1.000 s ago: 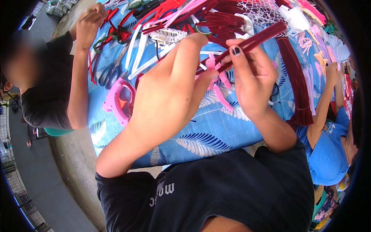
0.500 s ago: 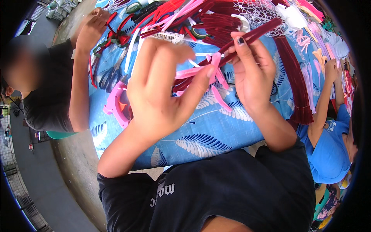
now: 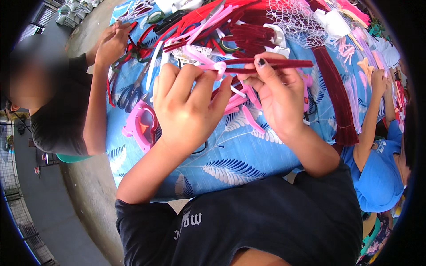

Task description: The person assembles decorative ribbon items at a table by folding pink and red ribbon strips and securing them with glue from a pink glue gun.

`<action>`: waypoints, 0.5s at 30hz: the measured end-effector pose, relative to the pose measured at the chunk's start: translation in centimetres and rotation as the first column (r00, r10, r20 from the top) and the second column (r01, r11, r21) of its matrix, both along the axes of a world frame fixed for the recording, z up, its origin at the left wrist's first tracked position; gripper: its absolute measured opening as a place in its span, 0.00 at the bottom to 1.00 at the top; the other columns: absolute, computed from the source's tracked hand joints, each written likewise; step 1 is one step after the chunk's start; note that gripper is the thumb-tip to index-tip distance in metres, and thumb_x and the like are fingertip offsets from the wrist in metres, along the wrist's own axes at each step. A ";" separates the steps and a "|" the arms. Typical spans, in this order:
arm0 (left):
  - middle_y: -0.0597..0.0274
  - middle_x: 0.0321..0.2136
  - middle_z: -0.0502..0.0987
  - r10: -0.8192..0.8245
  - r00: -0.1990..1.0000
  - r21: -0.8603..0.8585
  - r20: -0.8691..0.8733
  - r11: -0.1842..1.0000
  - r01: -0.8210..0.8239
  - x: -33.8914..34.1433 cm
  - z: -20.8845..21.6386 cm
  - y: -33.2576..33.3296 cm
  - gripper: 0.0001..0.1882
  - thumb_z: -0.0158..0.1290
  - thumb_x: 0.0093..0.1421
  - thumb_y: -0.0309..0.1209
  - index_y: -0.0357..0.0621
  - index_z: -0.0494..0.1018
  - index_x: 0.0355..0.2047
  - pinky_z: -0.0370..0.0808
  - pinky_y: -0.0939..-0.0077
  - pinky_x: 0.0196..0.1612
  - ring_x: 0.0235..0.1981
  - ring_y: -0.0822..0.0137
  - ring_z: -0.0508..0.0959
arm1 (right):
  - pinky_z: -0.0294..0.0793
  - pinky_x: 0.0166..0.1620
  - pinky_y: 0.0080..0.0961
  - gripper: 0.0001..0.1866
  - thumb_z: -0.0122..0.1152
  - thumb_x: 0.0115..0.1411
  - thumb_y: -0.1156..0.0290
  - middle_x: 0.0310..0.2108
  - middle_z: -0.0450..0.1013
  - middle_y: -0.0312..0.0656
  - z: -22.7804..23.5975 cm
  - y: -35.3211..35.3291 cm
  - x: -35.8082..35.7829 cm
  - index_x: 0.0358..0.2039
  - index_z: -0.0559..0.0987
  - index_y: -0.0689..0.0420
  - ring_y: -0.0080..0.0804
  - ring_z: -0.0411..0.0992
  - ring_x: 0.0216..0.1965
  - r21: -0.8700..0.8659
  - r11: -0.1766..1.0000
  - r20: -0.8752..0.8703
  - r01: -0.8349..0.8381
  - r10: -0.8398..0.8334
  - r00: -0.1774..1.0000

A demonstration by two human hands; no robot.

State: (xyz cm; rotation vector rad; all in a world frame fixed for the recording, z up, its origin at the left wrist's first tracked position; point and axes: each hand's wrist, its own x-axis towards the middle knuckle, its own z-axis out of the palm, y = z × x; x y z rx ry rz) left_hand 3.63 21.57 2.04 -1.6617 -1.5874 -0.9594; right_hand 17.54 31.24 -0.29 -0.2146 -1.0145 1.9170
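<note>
Between my two hands are dark red fuzzy pipe cleaners (image 3: pixel 290 63), held roughly level above the table. My right hand (image 3: pixel 282 97) pinches them between thumb and fingers, and their ends stick out to the right. A pink pipe cleaner (image 3: pixel 197 55) is bent around their left end. My left hand (image 3: pixel 184 104) is closed at that bend, its fingers curled and partly hiding the grip. Short pink pipe cleaner pieces (image 3: pixel 253 119) lie on the table beneath my hands. Left of my left wrist rests a curved pink plastic tool (image 3: pixel 138 128).
Blue-handled scissors (image 3: pixel 128 95) lie on the blue leaf-patterned tablecloth (image 3: pixel 233 170). A long dark red pipe cleaner bundle (image 3: pixel 339 97) lies at right, near white netting (image 3: pixel 293 20). One person (image 3: pixel 66 102) sits at left, handling red and green strips; another in blue (image 3: pixel 377 173) works at right.
My left hand has come down and closed on the pink pipe cleaner, which is now bent at the dark red ends. The dark red pipe cleaners have swung from slanted to nearly level.
</note>
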 end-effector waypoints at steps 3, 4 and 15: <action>0.65 0.15 0.68 0.021 0.973 -0.107 0.228 0.994 0.003 0.1 0.6 -0.5 0.10 0.66 0.41 0.26 0.42 0.75 0.22 0.62 0.74 0.19 0.16 0.68 0.67 | 0.81 0.42 0.32 0.09 0.56 0.63 0.76 0.37 0.75 0.50 -0.1 0.0 0.1 0.43 0.74 0.65 0.41 0.78 0.37 -0.086 0.990 -0.031 -0.115 0.113 0.993; 0.65 0.14 0.67 0.040 0.944 -0.146 0.328 0.989 0.009 0.3 0.7 -0.8 0.09 0.65 0.42 0.27 0.42 0.75 0.22 0.62 0.74 0.18 0.15 0.67 0.67 | 0.81 0.42 0.32 0.09 0.56 0.63 0.76 0.37 0.75 0.50 -0.1 0.0 0.1 0.43 0.74 0.65 0.42 0.78 0.37 -0.120 0.980 -0.046 -0.156 0.151 0.987; 0.53 0.12 0.70 0.068 0.958 -0.464 0.279 0.883 0.072 -1.5 1.1 -1.3 0.07 0.61 0.53 0.30 0.38 0.80 0.26 0.65 0.71 0.17 0.11 0.60 0.70 | 0.80 0.40 0.31 0.07 0.57 0.62 0.76 0.35 0.77 0.49 0.2 1.3 0.5 0.39 0.76 0.64 0.38 0.78 0.34 0.025 1.000 0.019 0.015 -0.016 1.000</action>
